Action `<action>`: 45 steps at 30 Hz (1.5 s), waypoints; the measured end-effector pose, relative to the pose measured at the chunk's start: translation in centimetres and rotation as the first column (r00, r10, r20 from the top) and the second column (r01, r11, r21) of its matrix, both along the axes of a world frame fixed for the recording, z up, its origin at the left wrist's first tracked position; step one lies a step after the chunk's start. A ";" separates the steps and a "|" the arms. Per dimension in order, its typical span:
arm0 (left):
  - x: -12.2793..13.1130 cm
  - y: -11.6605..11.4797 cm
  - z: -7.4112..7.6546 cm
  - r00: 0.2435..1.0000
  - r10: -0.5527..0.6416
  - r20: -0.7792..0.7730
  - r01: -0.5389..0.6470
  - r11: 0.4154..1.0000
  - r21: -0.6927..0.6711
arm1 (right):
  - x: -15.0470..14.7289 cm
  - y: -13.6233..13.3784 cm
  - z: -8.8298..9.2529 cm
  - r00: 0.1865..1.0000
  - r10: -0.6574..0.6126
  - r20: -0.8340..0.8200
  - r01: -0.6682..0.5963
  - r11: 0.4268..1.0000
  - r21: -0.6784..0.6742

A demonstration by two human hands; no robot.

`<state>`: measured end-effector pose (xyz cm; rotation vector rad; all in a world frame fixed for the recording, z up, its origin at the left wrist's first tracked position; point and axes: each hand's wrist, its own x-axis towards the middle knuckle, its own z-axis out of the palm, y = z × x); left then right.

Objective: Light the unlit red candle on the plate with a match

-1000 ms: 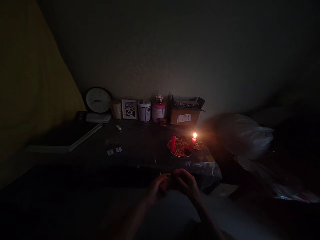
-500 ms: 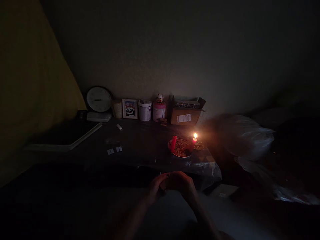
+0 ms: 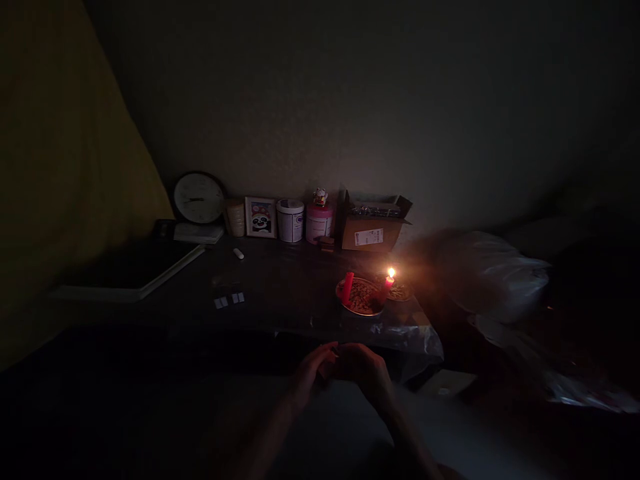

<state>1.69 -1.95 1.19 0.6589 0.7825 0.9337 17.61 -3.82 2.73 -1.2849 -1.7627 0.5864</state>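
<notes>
A dark room, lit only by a burning candle (image 3: 387, 283) at the right end of a dark table (image 3: 280, 287) against a plain wall. Just left of the candle sits a plate (image 3: 359, 297) with an unlit red candle (image 3: 347, 288) leaning on its rim. Behind the candle stands an open box (image 3: 373, 223); far left of it, a clock (image 3: 199, 198).

In front of the candle, off the table edge, the left hand (image 3: 311, 369) and right hand (image 3: 364, 369) meet, fingertips pinched together around something small. What they pinch is too dark to make out.
</notes>
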 end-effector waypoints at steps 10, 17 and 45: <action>0.1 0.2 -0.5 0.999 0.031 0.019 -0.032 0.999 0.037 | -0.2 -0.6 1.7 0.899 -0.064 -0.432 -0.004 0.988 -0.154; 0.1 0.2 -0.1 0.997 0.066 0.034 -0.066 0.998 -0.012 | 0.1 -0.2 1.1 0.855 -0.082 -0.513 0.010 0.990 -0.140; 0.3 0.6 0.4 0.955 0.268 -0.129 -0.232 0.941 0.245 | -2.8 -1.1 0.3 0.987 -0.007 0.162 -0.012 0.993 0.116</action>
